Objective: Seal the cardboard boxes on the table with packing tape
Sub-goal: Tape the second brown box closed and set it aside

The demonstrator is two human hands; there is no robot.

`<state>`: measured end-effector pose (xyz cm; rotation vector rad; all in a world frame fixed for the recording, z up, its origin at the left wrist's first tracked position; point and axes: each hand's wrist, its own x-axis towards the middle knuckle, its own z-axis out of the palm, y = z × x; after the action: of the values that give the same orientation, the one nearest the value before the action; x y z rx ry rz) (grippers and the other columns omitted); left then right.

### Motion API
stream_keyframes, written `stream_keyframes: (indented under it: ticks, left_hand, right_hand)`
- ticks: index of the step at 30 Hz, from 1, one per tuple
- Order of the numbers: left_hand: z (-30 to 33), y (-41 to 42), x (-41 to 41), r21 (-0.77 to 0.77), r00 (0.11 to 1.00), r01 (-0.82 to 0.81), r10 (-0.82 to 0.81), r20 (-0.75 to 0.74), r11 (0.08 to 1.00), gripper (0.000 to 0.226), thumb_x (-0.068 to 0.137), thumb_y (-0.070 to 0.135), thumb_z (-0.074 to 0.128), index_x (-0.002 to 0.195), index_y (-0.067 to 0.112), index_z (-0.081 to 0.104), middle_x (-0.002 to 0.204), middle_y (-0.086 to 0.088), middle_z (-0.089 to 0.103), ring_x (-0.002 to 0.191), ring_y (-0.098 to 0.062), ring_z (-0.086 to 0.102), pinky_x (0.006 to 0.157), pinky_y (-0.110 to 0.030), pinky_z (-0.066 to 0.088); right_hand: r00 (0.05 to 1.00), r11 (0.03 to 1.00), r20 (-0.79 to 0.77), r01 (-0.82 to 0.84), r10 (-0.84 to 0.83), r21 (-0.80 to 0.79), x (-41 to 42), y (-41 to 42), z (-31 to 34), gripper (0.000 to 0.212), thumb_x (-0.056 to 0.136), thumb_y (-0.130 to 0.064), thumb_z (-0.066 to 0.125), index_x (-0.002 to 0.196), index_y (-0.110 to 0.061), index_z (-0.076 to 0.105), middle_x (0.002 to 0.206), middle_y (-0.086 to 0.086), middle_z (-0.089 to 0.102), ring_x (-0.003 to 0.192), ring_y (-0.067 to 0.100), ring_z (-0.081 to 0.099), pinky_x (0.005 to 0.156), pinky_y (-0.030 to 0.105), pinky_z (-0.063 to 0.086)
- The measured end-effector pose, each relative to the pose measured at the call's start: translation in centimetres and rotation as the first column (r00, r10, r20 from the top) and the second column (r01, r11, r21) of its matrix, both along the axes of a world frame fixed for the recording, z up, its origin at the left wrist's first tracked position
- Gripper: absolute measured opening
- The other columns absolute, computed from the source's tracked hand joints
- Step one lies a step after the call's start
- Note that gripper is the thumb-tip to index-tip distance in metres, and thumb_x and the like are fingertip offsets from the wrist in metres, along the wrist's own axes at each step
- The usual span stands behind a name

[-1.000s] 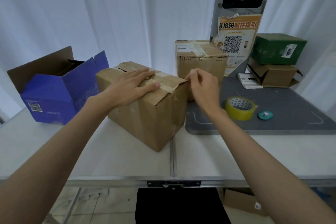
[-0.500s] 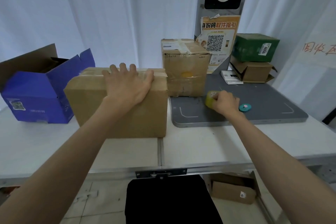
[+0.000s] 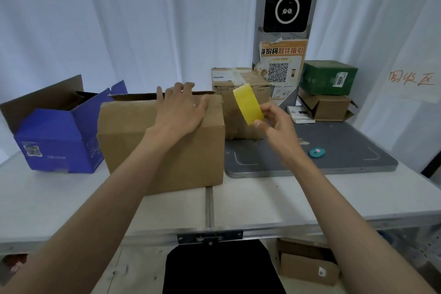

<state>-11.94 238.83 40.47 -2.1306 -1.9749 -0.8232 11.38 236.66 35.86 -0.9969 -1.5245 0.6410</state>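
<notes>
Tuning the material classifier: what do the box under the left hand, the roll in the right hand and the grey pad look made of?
Box: plain brown cardboard, matte; a raw edge shows along its top.
Tape roll: glossy yellowish plastic film, slightly see-through.
Grey pad: smooth, matte dark grey with thin white corner marks; plastic or coated metal, can't tell.

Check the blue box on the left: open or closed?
Open. The blue box has its flaps standing up, with the dark interior showing; what it holds cannot be told.
</notes>
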Motion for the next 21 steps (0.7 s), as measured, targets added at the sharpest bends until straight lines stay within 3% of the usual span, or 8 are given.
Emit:
stream_keyframes:
  ticks: [4,6,8,10,13,17,21]
  left_hand:
    - [2.3,0.0,0.2,0.073,0.967,0.179,-0.189,0.172,0.981,0.041,0.107,0.037,0.034,0.132,0.016,0.059,0.133,-0.003,0.062,0.125,-0.019,0.054,0.124,-0.043,0.001]
    - [3.3,0.0,0.4,0.105,0.935,0.248,-0.266,0.235,0.963,0.04,0.108,0.035,0.035,0.124,0.017,0.066,0.128,0.002,0.065,0.123,-0.014,0.055,0.118,-0.03,0.02]
    - [4.1,-0.1,0.6,0.05,0.858,0.354,-0.346,0.379,0.934,0.039,0.104,0.046,0.04,0.122,0.024,0.068,0.122,0.013,0.068,0.118,-0.006,0.058,0.095,-0.016,0.038]
    - [4.8,-0.4,0.9,-0.018,0.792,0.445,-0.385,0.474,0.895,0.049,0.091,0.068,0.05,0.123,0.034,0.066,0.116,0.02,0.068,0.11,0.002,0.061,0.087,-0.017,0.042]
    - [5.4,-0.8,1.2,-0.124,0.804,0.486,-0.387,0.452,0.865,0.08,0.064,0.084,0.064,0.131,0.04,0.058,0.114,0.021,0.069,0.107,0.003,0.062,0.091,-0.024,0.047]
    - [5.2,-1.0,1.8,-0.176,0.803,0.533,-0.431,0.411,0.827,0.077,0.057,0.073,0.078,0.124,0.043,0.057,0.111,0.019,0.071,0.102,0.003,0.066,0.096,-0.026,0.051]
    - [5.2,-1.6,2.2,-0.059,0.75,0.595,-0.528,0.399,0.801,0.079,0.06,0.053,0.09,0.127,0.036,0.052,0.107,0.024,0.066,0.099,0.015,0.061,0.079,-0.004,0.046]
  right_hand:
    - [0.992,0.989,0.015,-0.127,0.126,0.076,-0.6,-0.4,0.0,0.022,0.089,0.015,0.057,0.104,-0.002,0.059,0.101,-0.003,0.065,0.102,0.011,0.063,0.09,0.021,0.049]
    - [0.987,0.981,0.003,-0.163,0.163,0.108,-0.8,-0.6,-0.1,0.025,0.09,0.015,0.057,0.103,-0.005,0.061,0.105,-0.005,0.067,0.109,0.016,0.063,0.095,0.025,0.049]
    - [0.98,0.97,-0.013,-0.192,0.196,0.148,-1.0,-0.9,0.0,0.029,0.089,0.016,0.057,0.1,-0.01,0.062,0.105,-0.01,0.068,0.112,0.016,0.063,0.097,0.025,0.049]
    - [0.98,0.964,-0.032,-0.185,0.195,0.19,-1.2,-1.3,0.3,0.033,0.084,0.015,0.056,0.094,-0.016,0.061,0.097,-0.016,0.066,0.102,0.009,0.062,0.09,0.022,0.047]
    - [0.984,0.967,-0.065,-0.147,0.164,0.21,-1.3,-1.5,0.8,0.023,0.079,0.005,0.058,0.087,-0.017,0.058,0.097,-0.013,0.067,0.103,0.012,0.063,0.09,0.028,0.048]
    - [0.991,0.954,-0.074,-0.087,0.113,0.286,-1.6,-1.5,1.3,0.01,0.075,-0.01,0.064,0.084,-0.013,0.059,0.113,0.009,0.062,0.119,0.016,0.059,0.102,0.033,0.048]
    - [0.992,0.968,-0.121,-0.015,0.046,0.251,-1.6,-1.1,1.7,0.026,0.081,0.006,0.073,0.082,-0.016,0.061,0.134,0.005,0.048,0.133,0.005,0.046,0.108,0.035,0.046]
